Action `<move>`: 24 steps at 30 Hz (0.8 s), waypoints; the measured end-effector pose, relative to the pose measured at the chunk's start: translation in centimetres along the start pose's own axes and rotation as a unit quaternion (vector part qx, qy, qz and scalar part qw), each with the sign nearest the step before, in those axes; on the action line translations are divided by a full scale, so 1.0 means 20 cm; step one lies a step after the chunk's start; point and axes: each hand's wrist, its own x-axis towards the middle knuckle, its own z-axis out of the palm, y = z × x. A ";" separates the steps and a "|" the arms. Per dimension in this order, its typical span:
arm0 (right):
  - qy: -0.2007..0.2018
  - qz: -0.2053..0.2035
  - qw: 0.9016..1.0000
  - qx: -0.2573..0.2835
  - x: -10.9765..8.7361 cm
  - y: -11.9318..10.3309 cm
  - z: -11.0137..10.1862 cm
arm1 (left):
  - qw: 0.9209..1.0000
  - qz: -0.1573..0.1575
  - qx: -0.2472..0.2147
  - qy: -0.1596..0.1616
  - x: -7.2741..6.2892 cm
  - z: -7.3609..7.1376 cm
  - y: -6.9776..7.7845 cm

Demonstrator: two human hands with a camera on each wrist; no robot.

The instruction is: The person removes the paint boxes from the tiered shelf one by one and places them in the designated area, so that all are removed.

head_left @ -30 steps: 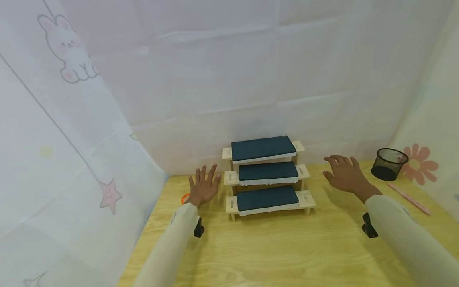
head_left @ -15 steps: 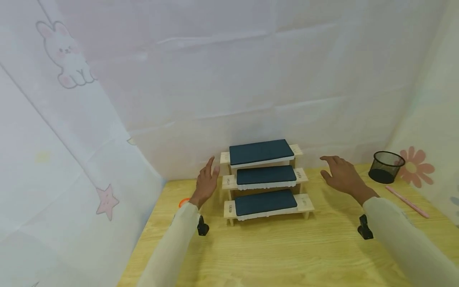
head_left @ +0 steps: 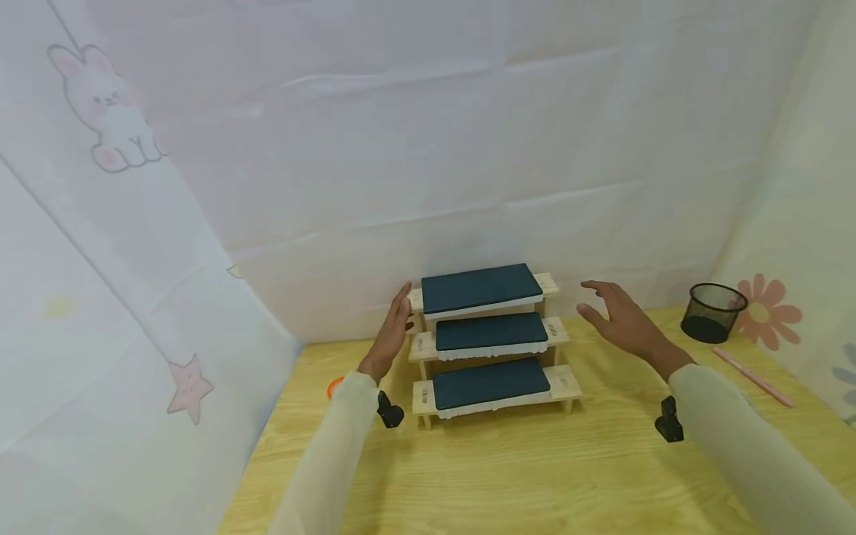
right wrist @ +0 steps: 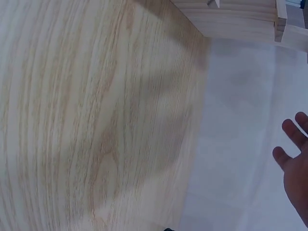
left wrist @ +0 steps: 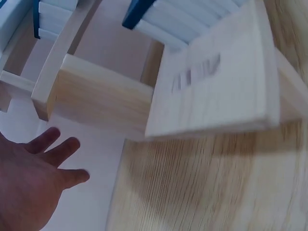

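Observation:
A three-step wooden stand (head_left: 563, 382) stands against the back wall, with a white box under a dark blue lid on each step: top (head_left: 480, 288), middle (head_left: 491, 331) and bottom (head_left: 491, 383). My left hand (head_left: 391, 338) is raised at the stand's left end, fingertips close by the top step, palm turned inward. In the left wrist view that hand (left wrist: 29, 178) has its fingers extended beside the wooden end, holding nothing. Right of the stand my right hand (head_left: 625, 323) hovers above the table, fingers reaching toward the stand with a gap between them, also holding nothing.
A black mesh pen cup (head_left: 713, 312) stands at the back right, with a pink pen-like stick (head_left: 752, 377) in front of it. An orange ring (head_left: 333, 386) shows partly behind the left forearm. Printed cloth walls (head_left: 374, 148) border the wooden table (head_left: 495, 475).
My left hand has turned from palm-down to palm-inward and moved right, up to the stand's end. My right hand has shifted slightly left toward the stand. The view has tilted a little.

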 end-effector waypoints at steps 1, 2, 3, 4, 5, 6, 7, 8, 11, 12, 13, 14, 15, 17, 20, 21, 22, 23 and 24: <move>-0.002 -0.002 1.000 0.013 0.01 0.00 0.01 | 1.000 -0.002 -0.011 0.002 0.00 0.00 0.00; -0.002 -0.006 1.000 0.024 0.01 -0.01 0.01 | 1.000 -0.006 -0.020 0.006 0.00 0.01 -0.01; -0.002 -0.011 0.999 0.033 0.02 -0.01 0.01 | 1.000 -0.012 -0.027 0.010 0.00 0.01 -0.01; 0.000 -0.016 0.999 0.042 0.02 -0.01 0.02 | 0.999 -0.018 -0.032 0.013 -0.01 0.02 -0.01; 0.002 -0.020 0.999 0.048 0.03 -0.02 0.02 | 0.999 -0.023 -0.036 0.016 -0.01 0.02 0.00; 0.004 -0.024 0.998 0.053 0.04 -0.03 0.02 | 0.999 -0.025 -0.038 0.018 -0.01 0.02 0.00; 0.005 -0.028 0.998 0.058 0.05 -0.03 0.02 | 0.999 -0.026 -0.039 0.019 -0.01 0.02 -0.01; 0.005 -0.033 0.998 0.060 0.06 -0.04 0.02 | 0.999 -0.027 -0.039 0.021 -0.01 0.03 -0.01; 0.001 -0.048 0.997 0.062 0.11 -0.07 0.03 | 0.999 -0.025 -0.039 0.023 -0.01 0.02 -0.02; 0.000 -0.054 0.997 0.062 0.13 -0.09 0.03 | 0.999 -0.025 -0.037 0.023 -0.01 0.02 -0.02; 0.000 -0.061 0.996 0.062 0.14 -0.10 0.03 | 0.999 -0.027 -0.037 0.022 -0.01 0.02 -0.02; 0.000 -0.066 0.996 0.063 0.16 -0.11 0.03 | 0.999 -0.027 -0.037 0.020 -0.01 0.02 -0.02; -0.001 -0.070 0.995 0.065 0.18 -0.13 0.03 | 0.999 -0.028 -0.039 0.015 -0.01 0.02 -0.02; -0.003 -0.080 0.994 0.070 0.21 -0.16 0.03 | 0.998 -0.032 -0.045 0.000 -0.03 0.01 0.02; -0.015 -0.086 0.993 0.077 0.25 -0.21 0.02 | 0.998 -0.035 -0.051 -0.017 -0.06 0.01 0.09; -0.020 -0.088 0.993 0.078 0.27 -0.22 0.02 | 0.998 -0.037 -0.051 -0.021 -0.07 0.01 0.12; -0.026 -0.089 0.992 0.082 0.28 -0.24 0.02 | 0.998 -0.039 -0.049 -0.024 -0.07 0.01 0.14; -0.032 -0.087 0.992 0.085 0.29 -0.25 0.02 | 0.998 -0.040 -0.047 -0.024 -0.08 0.01 0.14; -0.038 -0.087 0.992 0.087 0.30 -0.26 0.01 | 0.998 -0.038 -0.046 -0.024 -0.07 0.01 0.15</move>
